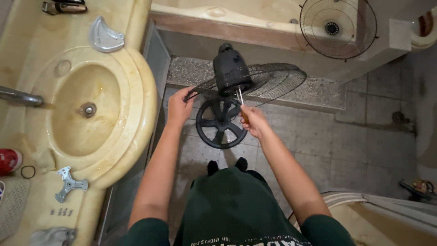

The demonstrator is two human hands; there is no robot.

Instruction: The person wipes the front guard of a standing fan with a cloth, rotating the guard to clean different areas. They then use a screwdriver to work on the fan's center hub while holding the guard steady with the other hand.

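Head view: fan point(232, 73) (black) between both hands

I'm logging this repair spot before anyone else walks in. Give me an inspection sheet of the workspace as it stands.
Surface: grey tiled floor, stained; stone step behind the fan.
Job's things: black fan motor with rear wire guard attached, round base below; screwdriver set against the motor.
Clutter: on the yellowed sink counter, a grey fan blade, metal bracket, small screws, red cap.
Grippers: left hand grips the guard rim; right hand holds the screwdriver.
Cables: nothing seen.
Surroundings: front fan guard leaning on the ledge, tap over the basin.
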